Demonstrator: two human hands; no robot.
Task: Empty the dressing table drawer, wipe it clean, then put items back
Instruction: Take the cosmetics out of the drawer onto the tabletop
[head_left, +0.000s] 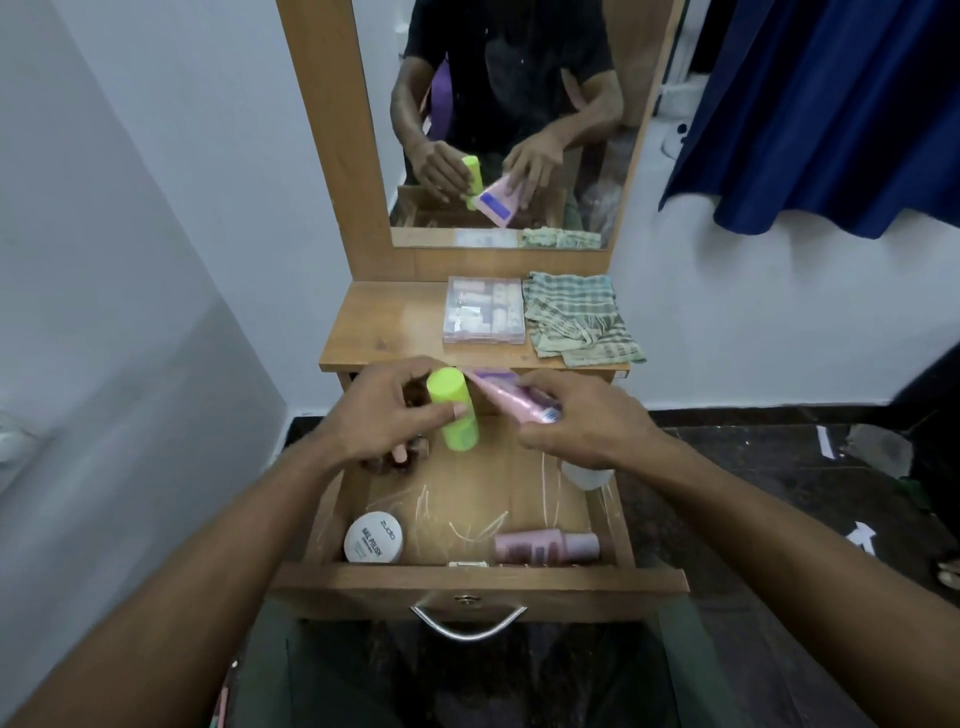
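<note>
Head view: left grip (387, 415) holding green bottle (453, 409), right grip (576, 423) pinching pink tube (511, 400), both lifted above drawer (480, 582) — likely emptying; surface (395, 332) beyond grips.

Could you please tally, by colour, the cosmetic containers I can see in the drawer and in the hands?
Green: 1, the green bottle in the left hand
Pink: 2, the pink tube in the right hand and the pink bottle lying in the drawer
White: 1, the white jar
Total: 4, not counting partly hidden items under the hands.
</note>
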